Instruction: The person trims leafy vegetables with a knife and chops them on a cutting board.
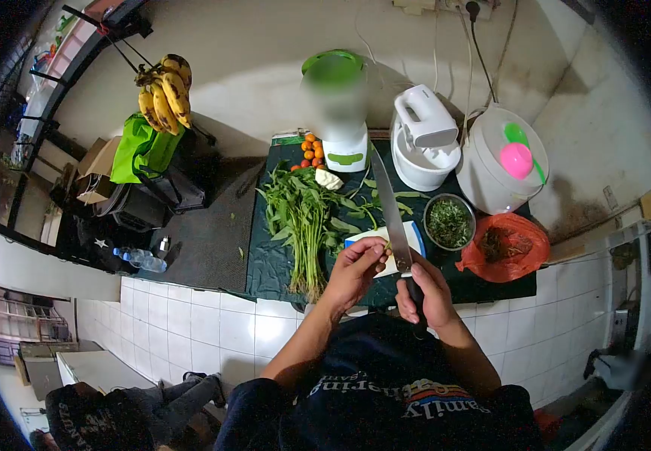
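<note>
My right hand [427, 292] is closed around the black handle of a large kitchen knife [392, 207], its long blade pointing away from me. Beside the blade, the fingers of my left hand [361, 264] pinch a small yellowish-green piece of vegetable stem [387, 246], mostly hidden by the fingertips. Both hands are above the near side of a white cutting board [416, 239] with blue edges. Left of the board lies a bundle of leafy greens [299, 225] with long stems and roots. To the right stands a metal bowl [473, 224] of chopped greens.
A red plastic bag [540, 252] holding scraps sits at the right edge. Along the back stand a blender [346, 150], a white stand mixer [425, 124] and a rice cooker [483, 161]. Small orange fruits [310, 150] lie near the blender. Another person [107, 413] is at lower left.
</note>
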The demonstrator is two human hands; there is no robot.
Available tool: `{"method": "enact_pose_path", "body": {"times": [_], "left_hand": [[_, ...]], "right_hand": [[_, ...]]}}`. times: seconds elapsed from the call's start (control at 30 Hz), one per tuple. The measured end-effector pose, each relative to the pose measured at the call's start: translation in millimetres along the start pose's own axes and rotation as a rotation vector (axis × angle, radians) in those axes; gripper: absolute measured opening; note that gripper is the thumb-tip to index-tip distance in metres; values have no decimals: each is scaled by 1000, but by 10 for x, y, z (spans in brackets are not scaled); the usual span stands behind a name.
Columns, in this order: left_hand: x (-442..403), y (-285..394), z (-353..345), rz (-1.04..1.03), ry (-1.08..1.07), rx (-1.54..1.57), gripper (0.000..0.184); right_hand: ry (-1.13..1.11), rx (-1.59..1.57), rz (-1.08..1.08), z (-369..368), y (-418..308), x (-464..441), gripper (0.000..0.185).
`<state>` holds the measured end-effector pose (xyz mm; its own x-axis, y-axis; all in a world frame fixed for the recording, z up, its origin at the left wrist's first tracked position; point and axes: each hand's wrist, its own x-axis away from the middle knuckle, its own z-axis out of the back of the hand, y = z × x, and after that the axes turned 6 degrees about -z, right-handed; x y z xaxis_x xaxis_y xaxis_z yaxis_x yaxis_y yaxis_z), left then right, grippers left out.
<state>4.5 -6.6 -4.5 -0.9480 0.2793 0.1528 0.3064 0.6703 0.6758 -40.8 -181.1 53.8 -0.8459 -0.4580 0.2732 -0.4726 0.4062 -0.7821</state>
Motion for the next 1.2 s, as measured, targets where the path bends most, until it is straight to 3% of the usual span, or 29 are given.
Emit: {"method": "enact_pose_path", "body": {"times": [1.2], "left_hand": [[96, -63, 108, -93, -34, -82, 19]], "right_hand": [[10, 109, 27, -108, 64, 95, 53]]}}
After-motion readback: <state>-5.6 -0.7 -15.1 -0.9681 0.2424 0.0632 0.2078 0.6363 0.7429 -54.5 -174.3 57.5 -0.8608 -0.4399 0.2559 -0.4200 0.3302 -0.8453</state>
